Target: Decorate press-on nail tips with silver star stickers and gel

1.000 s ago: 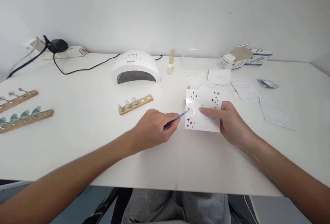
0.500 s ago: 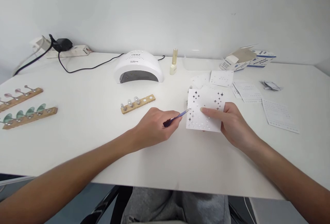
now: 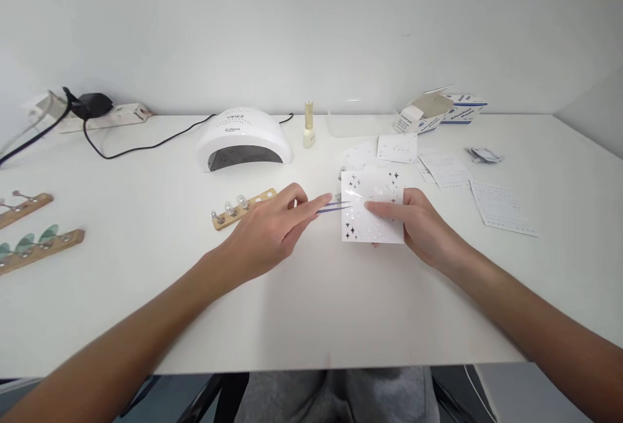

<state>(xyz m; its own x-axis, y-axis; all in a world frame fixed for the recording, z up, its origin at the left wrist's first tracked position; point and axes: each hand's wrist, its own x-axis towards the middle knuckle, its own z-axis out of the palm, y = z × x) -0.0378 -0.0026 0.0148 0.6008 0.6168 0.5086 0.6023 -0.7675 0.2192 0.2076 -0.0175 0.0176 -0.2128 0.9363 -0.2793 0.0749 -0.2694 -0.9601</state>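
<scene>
A pair of purple tweezers (image 3: 331, 207) is pinched in my left hand (image 3: 270, 225). Their two arms are apart, and the tips reach over the left part of a white sticker sheet (image 3: 372, 222) printed with shiny star shapes. My right hand (image 3: 426, 225) grips the sheet by its right side, thumb on the front and the other fingers mostly hidden behind. Whether the tips touch a star I cannot tell. Beside my left hand lies a wooden strip (image 3: 231, 214) carrying several clear nail tips on small stands, partly covered by the hand.
A white nail lamp (image 3: 246, 134) and a nail polish bottle (image 3: 309, 128) stand at the back. More wooden strips (image 3: 43, 251) with green tips lie left. Opened boxes (image 3: 426, 111), paper sheets (image 3: 501, 205) and small packets (image 3: 484, 155) occupy the right. A black cable (image 3: 150, 147) runs to the lamp.
My left hand has turned, and the tweezers now lie flatter with their arms visibly apart over the sheet. The view has shifted, so the table's things appear further left. My right hand keeps its hold.
</scene>
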